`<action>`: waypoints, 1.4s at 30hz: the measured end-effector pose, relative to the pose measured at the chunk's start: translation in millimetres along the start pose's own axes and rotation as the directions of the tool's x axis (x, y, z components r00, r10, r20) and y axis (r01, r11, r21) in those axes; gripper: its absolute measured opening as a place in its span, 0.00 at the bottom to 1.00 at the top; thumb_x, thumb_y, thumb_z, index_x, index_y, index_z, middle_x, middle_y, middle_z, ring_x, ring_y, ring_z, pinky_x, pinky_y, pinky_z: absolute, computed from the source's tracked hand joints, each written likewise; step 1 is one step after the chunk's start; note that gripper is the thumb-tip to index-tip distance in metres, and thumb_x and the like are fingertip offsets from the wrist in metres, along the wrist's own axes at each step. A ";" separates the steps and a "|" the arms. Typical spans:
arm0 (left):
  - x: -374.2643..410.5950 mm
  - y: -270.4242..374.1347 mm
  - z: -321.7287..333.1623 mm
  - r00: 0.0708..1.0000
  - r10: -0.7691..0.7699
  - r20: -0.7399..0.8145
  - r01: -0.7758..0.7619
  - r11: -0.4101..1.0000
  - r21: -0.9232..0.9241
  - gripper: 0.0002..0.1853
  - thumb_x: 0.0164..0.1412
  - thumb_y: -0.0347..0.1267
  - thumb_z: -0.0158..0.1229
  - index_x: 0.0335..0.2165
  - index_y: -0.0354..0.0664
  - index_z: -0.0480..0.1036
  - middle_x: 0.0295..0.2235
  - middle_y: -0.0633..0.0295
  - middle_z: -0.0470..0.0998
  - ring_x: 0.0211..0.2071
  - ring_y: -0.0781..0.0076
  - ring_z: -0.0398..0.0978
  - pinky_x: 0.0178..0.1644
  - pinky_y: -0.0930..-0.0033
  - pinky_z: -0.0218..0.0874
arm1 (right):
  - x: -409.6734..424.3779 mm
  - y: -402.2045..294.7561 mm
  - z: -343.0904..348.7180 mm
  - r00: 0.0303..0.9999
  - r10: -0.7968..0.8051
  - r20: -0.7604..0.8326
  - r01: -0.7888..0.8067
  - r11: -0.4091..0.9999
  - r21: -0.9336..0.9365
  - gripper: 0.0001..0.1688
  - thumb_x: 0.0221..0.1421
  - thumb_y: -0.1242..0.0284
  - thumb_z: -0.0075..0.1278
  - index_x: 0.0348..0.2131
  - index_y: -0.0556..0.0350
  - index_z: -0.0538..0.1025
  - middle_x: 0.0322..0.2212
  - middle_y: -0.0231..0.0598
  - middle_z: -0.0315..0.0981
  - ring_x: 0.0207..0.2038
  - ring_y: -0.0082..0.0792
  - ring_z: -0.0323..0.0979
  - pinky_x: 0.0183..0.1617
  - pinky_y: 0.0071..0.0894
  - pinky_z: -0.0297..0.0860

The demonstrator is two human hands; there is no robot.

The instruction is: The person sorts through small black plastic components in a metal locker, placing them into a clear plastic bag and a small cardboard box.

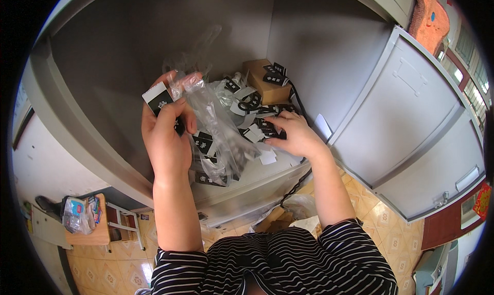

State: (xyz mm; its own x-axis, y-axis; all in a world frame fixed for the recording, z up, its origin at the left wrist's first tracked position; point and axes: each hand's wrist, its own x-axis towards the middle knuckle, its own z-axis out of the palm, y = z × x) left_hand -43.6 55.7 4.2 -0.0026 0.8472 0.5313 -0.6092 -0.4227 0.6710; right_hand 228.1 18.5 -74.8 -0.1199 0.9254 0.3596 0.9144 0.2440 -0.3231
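My left hand (168, 117) grips a black-and-white printed label (159, 98) under the thumb, and its fingers also hold the top of a clear plastic bag (222, 117). The bag hangs down over the shelf's front, with more black labels (203, 143) showing at its lower left. My right hand (291, 133) rests with spread fingers on a pile of black labels (266, 128) on the grey metal cabinet shelf (283, 162). What lies under its fingertips is partly hidden. White paper slips (268, 156) lie beside that hand.
A cardboard box (266, 81) with black tags (274, 76) on top stands at the back. A black cord (299, 98) runs down over the shelf edge. The metal cabinet door (409, 129) stands wide at right. A wooden stool (90, 233) bearing bagged items is at lower left.
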 end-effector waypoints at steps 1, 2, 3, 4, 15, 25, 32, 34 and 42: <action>0.0 -0.3 -0.5 1.000 -0.001 -0.007 0.001 1.000 0.003 0.23 0.54 0.21 0.45 0.50 0.30 0.63 0.41 0.43 0.77 0.18 0.78 0.63 0.24 0.76 0.56 | 0.9 -6.1 -5.3 0.998 0.043 0.040 -0.044 0.999 0.022 0.33 0.45 0.61 0.62 0.51 0.48 0.74 0.36 0.42 0.70 0.43 0.44 0.67 0.53 0.40 0.61; 0.2 -0.6 -1.0 1.000 0.000 -0.006 0.000 1.000 0.003 0.23 0.54 0.21 0.45 0.50 0.30 0.63 0.41 0.43 0.77 0.18 0.78 0.63 0.24 0.76 0.56 | 1.9 -9.6 -8.1 0.993 0.085 0.081 -0.088 0.995 0.041 0.36 0.44 0.59 0.63 0.52 0.49 0.73 0.38 0.43 0.71 0.45 0.45 0.66 0.56 0.41 0.60; 0.3 -1.1 -1.0 1.000 0.000 -0.004 0.000 1.000 0.002 0.23 0.54 0.21 0.45 0.50 0.30 0.64 0.41 0.43 0.77 0.18 0.78 0.63 0.24 0.76 0.56 | 1.7 -9.4 -8.5 0.993 0.081 0.082 -0.086 0.995 0.057 0.36 0.43 0.59 0.63 0.52 0.50 0.73 0.38 0.43 0.70 0.45 0.45 0.67 0.54 0.41 0.61; 0.4 -1.6 -1.0 1.000 0.000 -0.002 0.000 1.000 0.001 0.23 0.54 0.21 0.45 0.50 0.30 0.64 0.41 0.43 0.77 0.18 0.78 0.63 0.24 0.76 0.56 | 1.2 -8.7 -8.7 0.993 0.077 0.084 -0.083 0.994 0.072 0.36 0.43 0.59 0.64 0.51 0.51 0.74 0.37 0.42 0.70 0.45 0.44 0.67 0.53 0.40 0.62; -2.8 1.9 0.9 1.000 -0.005 -0.018 0.005 1.000 0.029 0.22 0.55 0.23 0.47 0.50 0.29 0.65 0.26 0.56 0.74 0.18 0.76 0.61 0.25 0.75 0.53 | 5.0 13.9 13.8 0.946 0.117 -0.301 -0.006 0.938 0.347 0.14 0.54 0.75 0.55 0.42 0.58 0.77 0.30 0.42 0.71 0.33 0.39 0.71 0.39 0.33 0.67; -3.8 -0.3 -1.4 1.000 0.002 -0.012 -0.002 1.000 0.024 0.22 0.55 0.23 0.48 0.49 0.28 0.65 0.24 0.57 0.74 0.18 0.76 0.61 0.26 0.75 0.53 | 4.7 14.3 18.5 0.922 -0.200 -0.331 0.223 0.974 0.033 0.10 0.45 0.81 0.55 0.31 0.50 0.79 0.29 0.34 0.70 0.33 0.41 0.68 0.41 0.35 0.66; -3.1 0.9 1.9 1.000 0.005 -0.012 -0.005 1.000 0.026 0.22 0.55 0.23 0.46 0.50 0.28 0.65 0.42 0.44 0.77 0.20 0.78 0.59 0.27 0.77 0.52 | 3.8 9.1 17.9 0.961 -0.144 -0.238 0.154 0.988 0.027 0.18 0.47 0.62 0.61 0.37 0.52 0.81 0.33 0.38 0.70 0.38 0.42 0.68 0.47 0.37 0.63; 0.8 -1.1 -0.1 1.000 0.002 -0.001 -0.002 1.000 -0.017 0.21 0.55 0.22 0.47 0.50 0.28 0.63 0.41 0.45 0.78 0.18 0.78 0.61 0.25 0.76 0.54 | 7.5 8.6 16.0 0.969 -0.150 -0.196 0.152 0.988 -0.006 0.20 0.47 0.61 0.61 0.38 0.53 0.81 0.34 0.39 0.70 0.39 0.42 0.68 0.47 0.36 0.62; 0.0 -0.1 0.6 1.000 -0.007 -0.021 0.007 1.000 0.013 0.21 0.55 0.22 0.47 0.49 0.29 0.64 0.34 0.51 0.78 0.18 0.77 0.62 0.26 0.75 0.54 | 39.5 9.8 27.9 0.953 -0.169 -0.252 0.082 0.942 -0.324 0.13 0.50 0.63 0.58 0.28 0.55 0.81 0.30 0.40 0.73 0.38 0.41 0.71 0.46 0.39 0.64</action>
State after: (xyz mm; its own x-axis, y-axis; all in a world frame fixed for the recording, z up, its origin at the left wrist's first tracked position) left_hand -43.0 55.5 4.4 -0.0148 0.8564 0.5161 -0.5990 -0.4209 0.6813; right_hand 221.6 65.5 -88.2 -0.1719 0.7675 0.6176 0.9773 0.2118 0.0088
